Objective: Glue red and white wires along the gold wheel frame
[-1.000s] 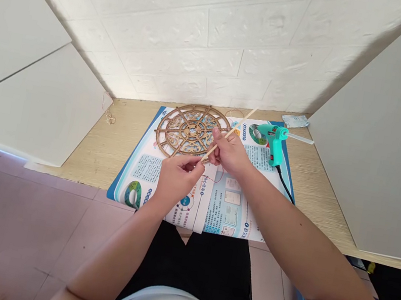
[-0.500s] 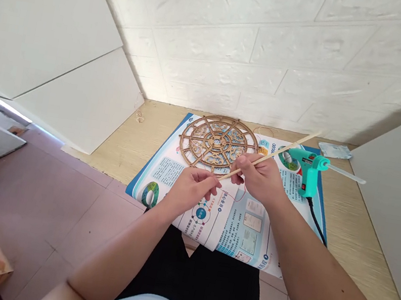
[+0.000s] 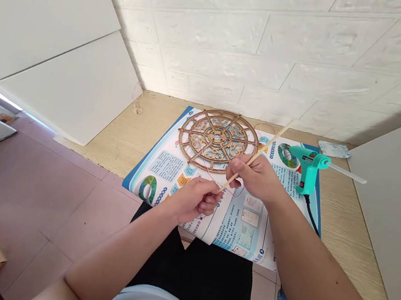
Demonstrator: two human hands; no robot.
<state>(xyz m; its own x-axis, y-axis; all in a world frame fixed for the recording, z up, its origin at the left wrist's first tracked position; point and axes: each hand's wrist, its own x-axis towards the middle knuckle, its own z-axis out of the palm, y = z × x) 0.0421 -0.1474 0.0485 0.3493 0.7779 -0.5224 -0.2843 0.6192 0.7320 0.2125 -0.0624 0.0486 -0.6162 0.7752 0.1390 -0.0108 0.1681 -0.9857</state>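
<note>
A thin pale wooden stick (image 3: 273,140) slants up and to the right between my hands. My right hand (image 3: 252,175) is closed around its lower middle, thumb on top. At the stick's lower end, my left hand (image 3: 198,200) pinches it between thumb and curled fingers. A thin reddish thread (image 3: 241,193) loops near both hands; whether it is tied to the stick I cannot tell. Just beyond my hands lies a round brown openwork wheel (image 3: 218,140) with spokes and scroll patterns, flat on a printed poster sheet (image 3: 167,165).
A teal hot glue gun (image 3: 309,171) with a clear glue stick rests on the poster's right side, its black cord (image 3: 311,214) trailing down. Behind it lies a small white packet (image 3: 334,149). White panels (image 3: 73,82) flank the wooden tabletop (image 3: 108,147), with a brick-patterned wall behind.
The stick has turned steeper, its upper end moving left. My left hand has lowered slightly and its fingers have curled in more. The whole view has shifted a little.
</note>
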